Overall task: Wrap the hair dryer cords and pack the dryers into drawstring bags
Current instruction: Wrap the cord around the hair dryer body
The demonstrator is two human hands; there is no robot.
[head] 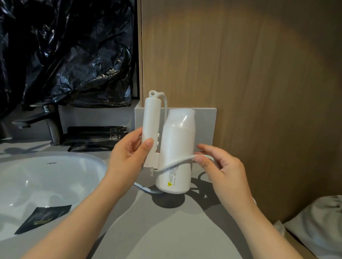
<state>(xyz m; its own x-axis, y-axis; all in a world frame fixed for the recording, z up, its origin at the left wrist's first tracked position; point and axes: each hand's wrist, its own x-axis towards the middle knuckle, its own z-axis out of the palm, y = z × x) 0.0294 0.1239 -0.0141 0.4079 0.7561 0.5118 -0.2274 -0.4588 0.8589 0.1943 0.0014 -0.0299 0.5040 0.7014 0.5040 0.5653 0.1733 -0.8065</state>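
Observation:
A white folding hair dryer (176,147) is held upright above the grey counter, its handle folded up beside the barrel. My left hand (126,161) grips the folded handle, thumb on its front. My right hand (221,166) pinches the white cord (176,163), which runs slanting across the front of the barrel. More cord loops from the handle's top down behind the dryer, and a length trails onto the counter below. A grey drawstring bag (325,224), bulging, lies at the lower right.
A white sink basin (40,187) with a black packet (43,218) lying in it is at the left, behind it a dark tap (47,124) and black sachets (95,136). Black plastic sheeting (59,52) covers the back wall. A wooden panel (252,75) stands right.

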